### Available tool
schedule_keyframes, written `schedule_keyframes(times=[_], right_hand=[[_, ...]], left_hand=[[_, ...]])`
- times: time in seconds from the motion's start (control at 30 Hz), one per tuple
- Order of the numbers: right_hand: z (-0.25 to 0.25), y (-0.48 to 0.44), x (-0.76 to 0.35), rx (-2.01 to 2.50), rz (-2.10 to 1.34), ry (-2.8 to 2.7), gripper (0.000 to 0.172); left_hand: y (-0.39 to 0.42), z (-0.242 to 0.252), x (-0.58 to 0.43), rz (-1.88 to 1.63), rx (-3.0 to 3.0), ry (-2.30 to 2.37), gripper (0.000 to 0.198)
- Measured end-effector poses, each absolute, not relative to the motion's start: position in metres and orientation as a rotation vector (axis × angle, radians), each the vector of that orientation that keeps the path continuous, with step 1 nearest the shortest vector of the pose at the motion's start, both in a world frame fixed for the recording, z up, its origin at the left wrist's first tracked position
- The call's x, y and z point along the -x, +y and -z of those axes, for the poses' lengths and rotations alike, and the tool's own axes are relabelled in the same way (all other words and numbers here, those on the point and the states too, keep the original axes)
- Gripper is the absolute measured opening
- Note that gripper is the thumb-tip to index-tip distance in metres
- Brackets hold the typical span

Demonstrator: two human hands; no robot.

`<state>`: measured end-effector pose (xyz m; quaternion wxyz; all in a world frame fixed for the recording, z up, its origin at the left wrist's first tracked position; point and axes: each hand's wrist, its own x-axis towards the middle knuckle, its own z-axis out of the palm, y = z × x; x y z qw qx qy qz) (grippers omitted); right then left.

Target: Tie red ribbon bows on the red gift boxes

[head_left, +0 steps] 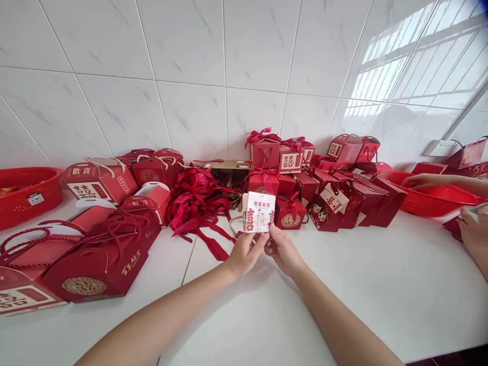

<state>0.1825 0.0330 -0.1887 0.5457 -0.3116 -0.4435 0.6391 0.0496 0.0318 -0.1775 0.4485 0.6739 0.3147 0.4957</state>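
My left hand (244, 252) and my right hand (281, 249) meet above the white counter, both pinching the lower edge of a small white and red card (258, 212) printed with a red double-happiness character. The card stands upright, facing me. Just behind it lie small red gift boxes tied with ribbon (288, 211) and a heap of loose red ribbons (196, 201).
Large red handled gift boxes (99, 254) fill the counter's left side, with a red basket (26, 190) at the far left. More red boxes (345, 195) pile up against the tiled wall. At the right, another person's hands (475, 234) work near a red basket (434, 201).
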Motion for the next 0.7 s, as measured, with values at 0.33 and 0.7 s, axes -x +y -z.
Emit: schedule_keyframes(times=[0.33, 0.7], right_hand=[[0.207, 0.023, -0.154, 0.802, -1.419, -1.437, 0.050], [0.209, 0.037, -0.155, 0.897, -1.473, -1.534, 0.047]], left_hand=[[0.096, 0.104, -0.004, -1.670, -1.363, 0.842, 0.042], [0.247, 0.083, 0.008, -1.366, -1.021, 1.003, 0.033]])
